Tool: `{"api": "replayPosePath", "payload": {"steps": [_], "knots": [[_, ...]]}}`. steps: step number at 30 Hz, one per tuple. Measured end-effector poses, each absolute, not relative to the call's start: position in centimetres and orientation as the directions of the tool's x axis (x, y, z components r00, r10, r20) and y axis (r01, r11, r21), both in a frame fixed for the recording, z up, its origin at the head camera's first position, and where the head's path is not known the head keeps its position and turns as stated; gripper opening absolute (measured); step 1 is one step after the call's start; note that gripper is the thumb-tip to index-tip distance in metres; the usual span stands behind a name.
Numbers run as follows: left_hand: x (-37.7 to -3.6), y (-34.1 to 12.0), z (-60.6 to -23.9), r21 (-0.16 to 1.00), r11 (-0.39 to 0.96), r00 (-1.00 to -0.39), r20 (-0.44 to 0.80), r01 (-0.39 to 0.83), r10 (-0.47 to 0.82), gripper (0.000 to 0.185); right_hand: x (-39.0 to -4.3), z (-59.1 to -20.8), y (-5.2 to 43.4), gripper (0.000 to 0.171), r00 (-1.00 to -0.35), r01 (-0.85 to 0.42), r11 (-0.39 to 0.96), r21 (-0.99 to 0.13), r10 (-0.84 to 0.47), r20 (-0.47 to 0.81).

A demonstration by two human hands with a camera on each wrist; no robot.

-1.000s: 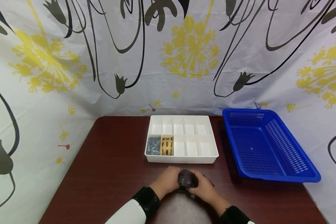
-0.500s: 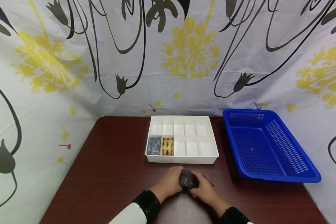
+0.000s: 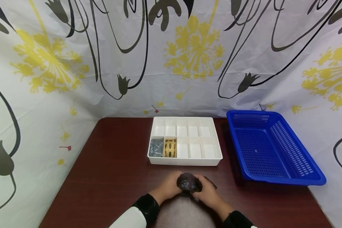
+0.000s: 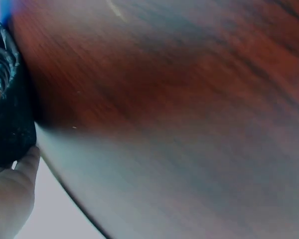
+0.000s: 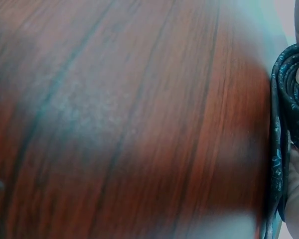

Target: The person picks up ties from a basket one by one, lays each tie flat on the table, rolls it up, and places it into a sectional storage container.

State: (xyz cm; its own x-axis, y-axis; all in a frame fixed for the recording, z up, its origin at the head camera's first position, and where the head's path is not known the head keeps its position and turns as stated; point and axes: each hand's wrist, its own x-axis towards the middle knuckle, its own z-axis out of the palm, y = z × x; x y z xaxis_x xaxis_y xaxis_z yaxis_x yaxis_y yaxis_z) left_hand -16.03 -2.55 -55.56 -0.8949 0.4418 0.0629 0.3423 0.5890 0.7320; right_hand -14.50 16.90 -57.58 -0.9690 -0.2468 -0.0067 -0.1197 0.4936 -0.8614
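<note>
Both hands hold a dark patterned necktie [image 3: 187, 182], wound into a coil, just in front of the white tray. The left hand [image 3: 168, 186] grips the coil from its left side. From the right, the right hand [image 3: 208, 192] grips it with fingers curled round it. In the right wrist view the coiled necktie [image 5: 293, 112] has a loose tail hanging down along the palm. Spiral layers of the necktie [image 4: 12, 117] show at the left edge of the left wrist view, with a fingertip at the coil's centre. Part of the tail is hidden under the hands.
Behind the hands stands a white divided tray [image 3: 185, 161]. Its front left compartments hold a grey-blue patterned roll [image 3: 156, 148] and a yellow roll with insect-like prints [image 3: 170, 148]. A blue perforated basket [image 3: 276, 148] sits at right on the dark wooden table [image 3: 108, 164].
The coil has turned a little and shifted slightly left between the hands. The left hand has drawn slightly left, while the right hand stays almost where it was.
</note>
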Motion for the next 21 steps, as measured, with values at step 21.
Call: {"api": "replayPosePath", "payload": {"steps": [21], "knots": [[-15.1, 1.2, -52.9, 0.289, 0.896, -0.935, -0.007, 0.338, 0.355, 0.033, -14.3, -57.3, 17.3, 0.071, -0.971, -0.111, 0.495, -0.862, -0.239, -0.013]]}}
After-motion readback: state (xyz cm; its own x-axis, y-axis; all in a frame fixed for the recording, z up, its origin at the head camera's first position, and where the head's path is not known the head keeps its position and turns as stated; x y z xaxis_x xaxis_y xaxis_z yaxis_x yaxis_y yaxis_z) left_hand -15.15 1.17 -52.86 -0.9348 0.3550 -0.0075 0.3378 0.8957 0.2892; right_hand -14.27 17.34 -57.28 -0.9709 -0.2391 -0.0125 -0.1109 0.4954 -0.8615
